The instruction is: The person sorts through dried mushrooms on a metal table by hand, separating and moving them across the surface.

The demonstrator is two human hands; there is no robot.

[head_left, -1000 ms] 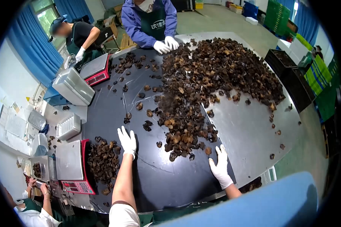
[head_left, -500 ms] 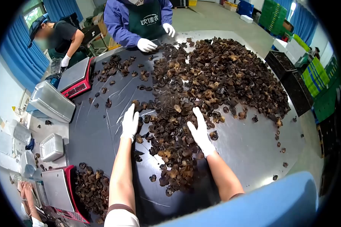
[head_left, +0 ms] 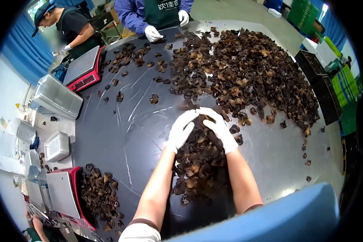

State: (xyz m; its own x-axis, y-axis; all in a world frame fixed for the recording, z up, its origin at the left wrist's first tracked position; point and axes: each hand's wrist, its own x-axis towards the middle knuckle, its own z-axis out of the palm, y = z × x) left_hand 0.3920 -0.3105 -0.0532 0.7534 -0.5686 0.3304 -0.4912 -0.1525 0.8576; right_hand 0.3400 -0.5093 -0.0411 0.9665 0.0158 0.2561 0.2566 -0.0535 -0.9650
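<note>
Open and cupped together, a gloved left hand [head_left: 182,131] and right hand [head_left: 220,130] curve around the far end of a small brown heap [head_left: 199,161] on the worktop [head_left: 97,139], a larger pile [head_left: 258,72] beyond.

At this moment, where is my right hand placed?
In the head view, the right hand is right of centre, curved around the far end of the brown heap, opposite the left hand.

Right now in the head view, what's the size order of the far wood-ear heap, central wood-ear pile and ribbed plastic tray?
1. Far wood-ear heap
2. Central wood-ear pile
3. Ribbed plastic tray
</note>
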